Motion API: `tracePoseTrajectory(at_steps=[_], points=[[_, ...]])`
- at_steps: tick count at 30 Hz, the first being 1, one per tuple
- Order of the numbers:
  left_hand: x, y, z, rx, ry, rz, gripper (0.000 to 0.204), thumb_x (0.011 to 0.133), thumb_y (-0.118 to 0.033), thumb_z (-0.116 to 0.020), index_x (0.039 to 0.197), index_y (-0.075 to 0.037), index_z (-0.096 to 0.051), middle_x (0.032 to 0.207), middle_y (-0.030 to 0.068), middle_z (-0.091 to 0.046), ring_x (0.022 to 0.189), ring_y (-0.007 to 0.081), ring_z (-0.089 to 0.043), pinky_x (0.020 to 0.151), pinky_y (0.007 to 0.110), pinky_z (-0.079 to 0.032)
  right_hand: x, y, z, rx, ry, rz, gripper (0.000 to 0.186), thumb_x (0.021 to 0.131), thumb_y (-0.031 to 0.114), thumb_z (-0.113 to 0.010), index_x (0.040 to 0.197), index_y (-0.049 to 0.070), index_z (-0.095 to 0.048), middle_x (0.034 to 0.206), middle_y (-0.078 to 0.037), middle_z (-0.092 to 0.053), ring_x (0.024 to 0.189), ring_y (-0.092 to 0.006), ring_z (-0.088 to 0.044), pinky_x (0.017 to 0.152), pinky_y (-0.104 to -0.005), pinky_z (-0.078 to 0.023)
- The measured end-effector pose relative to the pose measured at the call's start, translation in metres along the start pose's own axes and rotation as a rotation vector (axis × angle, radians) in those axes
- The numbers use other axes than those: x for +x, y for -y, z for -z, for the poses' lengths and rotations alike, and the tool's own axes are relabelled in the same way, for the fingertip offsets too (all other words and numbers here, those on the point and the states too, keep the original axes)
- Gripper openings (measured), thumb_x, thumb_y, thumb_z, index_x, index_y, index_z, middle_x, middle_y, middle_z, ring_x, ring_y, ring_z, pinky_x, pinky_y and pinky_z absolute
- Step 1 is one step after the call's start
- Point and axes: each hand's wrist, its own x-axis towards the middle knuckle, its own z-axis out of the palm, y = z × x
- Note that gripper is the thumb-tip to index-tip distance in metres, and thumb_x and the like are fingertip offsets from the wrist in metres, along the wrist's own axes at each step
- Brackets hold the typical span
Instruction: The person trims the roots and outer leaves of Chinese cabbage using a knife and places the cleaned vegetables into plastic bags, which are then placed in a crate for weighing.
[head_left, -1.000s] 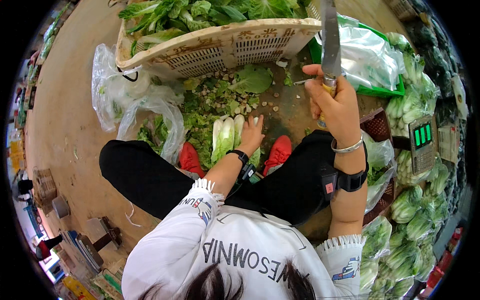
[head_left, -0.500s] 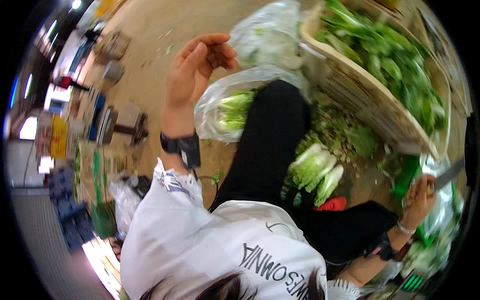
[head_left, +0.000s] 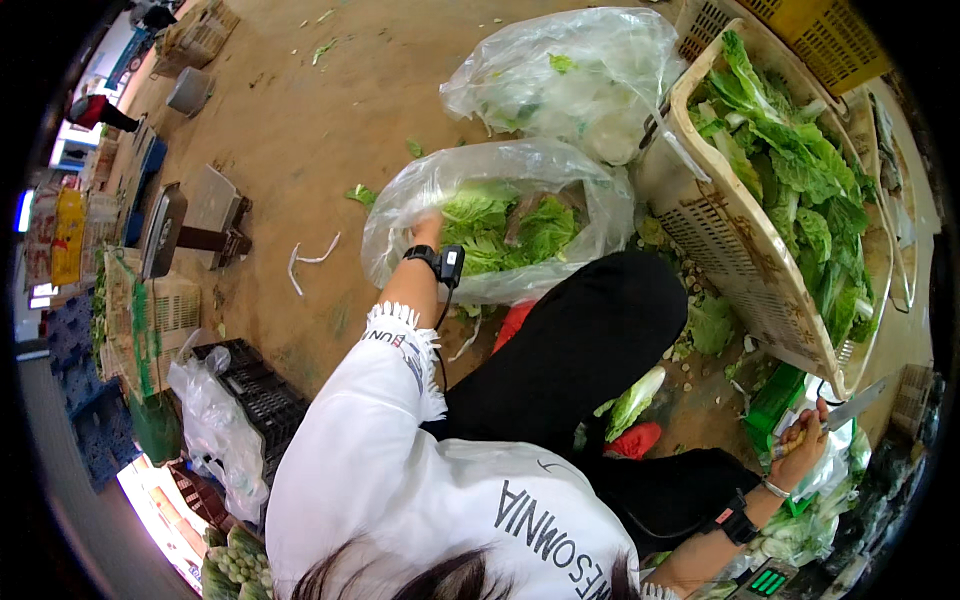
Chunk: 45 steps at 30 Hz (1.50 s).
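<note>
My left hand [head_left: 427,231] reaches into a clear plastic bag [head_left: 398,195] on the floor, beside leafy napa cabbages [head_left: 482,222]. Its fingers are hidden by the bag and leaves, so I cannot tell what they hold. At the right, my right hand [head_left: 797,453] is closed around the handle of a knife [head_left: 858,405], its broad blade pointing up and to the right. One more napa cabbage [head_left: 634,402] lies by my red shoe [head_left: 633,441], partly covered by my leg.
A tall plastic crate [head_left: 735,290] full of green leaves [head_left: 800,190] stands at the right, over scattered trimmings. Behind the open bag lies another filled plastic bag [head_left: 560,85]. A black crate [head_left: 262,405] stands at the left, a green box [head_left: 776,405] near the knife.
My left hand has come down from the air into the plastic bag. My right hand keeps hold of the knife. The view has shifted, and my leg now covers more of the floor cabbages.
</note>
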Motion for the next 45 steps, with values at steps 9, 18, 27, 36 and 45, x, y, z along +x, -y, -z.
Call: tracePoseTrajectory(at_steps=[9,18,27,36,45], points=[[-0.003,-0.003,0.011,-0.023,0.004,0.044,0.036,0.077,-0.029,-0.054,0.103,-0.003,-0.058,0.107,0.0204,-0.057,0.096,0.0353,-0.055,0.080,0.042,-0.043,0.012,-0.004,-0.018,-0.113,0.059,-0.088,0.028,0.088,0.016,-0.053,0.112,0.001,-0.049,0.071,-0.001,-0.050,0.046,-0.0046,-0.040,0.039,-0.0185,-0.030],[-0.027,-0.031,0.031,-0.132,-0.027,0.146,0.037,0.075,-0.027,-0.056,0.103,-0.003,-0.058,0.106,0.0207,-0.057,0.097,0.0347,-0.054,0.081,0.041,-0.043,0.008,0.002,-0.022,-0.099,0.066,-0.073,0.028,0.087,0.015,-0.053,0.112,0.002,-0.050,0.070,-0.002,-0.050,0.047,-0.0050,-0.042,0.039,-0.0190,-0.032],[-0.112,-0.100,0.083,-0.244,-0.360,-0.238,0.043,0.062,-0.015,-0.067,0.102,-0.005,-0.059,0.099,0.0181,-0.059,0.091,0.0312,-0.056,0.081,0.038,-0.043,-0.011,0.008,0.005,-0.026,0.094,-0.020,0.027,0.088,0.014,-0.052,0.111,0.002,-0.049,0.069,-0.001,-0.049,0.046,-0.0051,-0.041,0.039,-0.0180,-0.031],[-0.232,-0.191,0.252,-0.391,-0.416,-0.888,0.047,0.064,0.004,-0.066,0.108,-0.006,-0.054,0.109,0.0105,-0.055,0.105,0.0259,-0.051,0.090,0.032,-0.039,-0.018,0.016,-0.010,-0.041,0.129,-0.080,0.022,0.086,0.014,-0.055,0.106,0.004,-0.052,0.066,0.000,-0.046,0.045,-0.0050,-0.040,0.037,-0.0191,-0.032],[-0.269,-0.322,0.297,-1.142,0.333,-1.391,0.052,0.067,-0.009,-0.075,0.111,-0.004,-0.046,0.111,0.0165,-0.055,0.103,0.0218,-0.053,0.086,0.035,-0.045,-0.032,0.079,-0.056,-0.026,0.275,0.030,0.029,0.076,0.013,-0.065,0.101,0.004,-0.056,0.066,0.002,-0.051,0.047,-0.0055,-0.044,0.042,-0.0201,-0.037]])
